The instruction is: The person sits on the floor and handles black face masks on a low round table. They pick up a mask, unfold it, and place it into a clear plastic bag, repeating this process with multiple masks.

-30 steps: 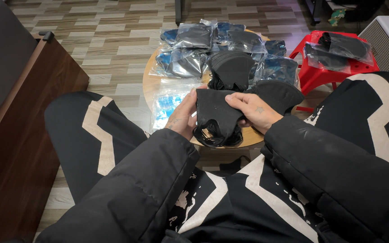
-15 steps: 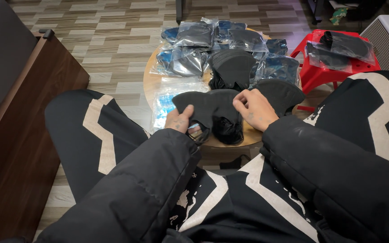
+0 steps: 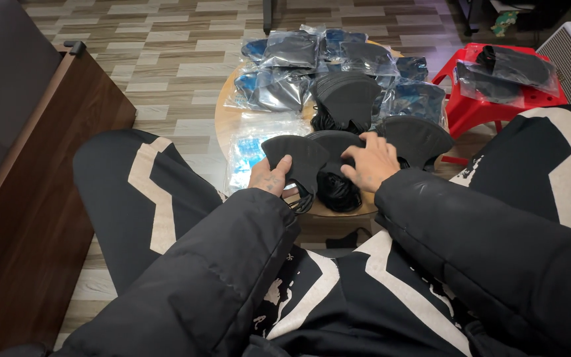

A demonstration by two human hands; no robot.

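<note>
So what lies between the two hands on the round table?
In the head view, a pile of black face masks lies between the left hand and right hand.

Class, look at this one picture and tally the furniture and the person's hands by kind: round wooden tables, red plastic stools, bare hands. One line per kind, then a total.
Round wooden table: 1
Red plastic stool: 1
Bare hands: 2, the left hand holding a black face mask, the right hand resting on a stack of black masks
Total: 4

Striped tile floor, red stool
</note>
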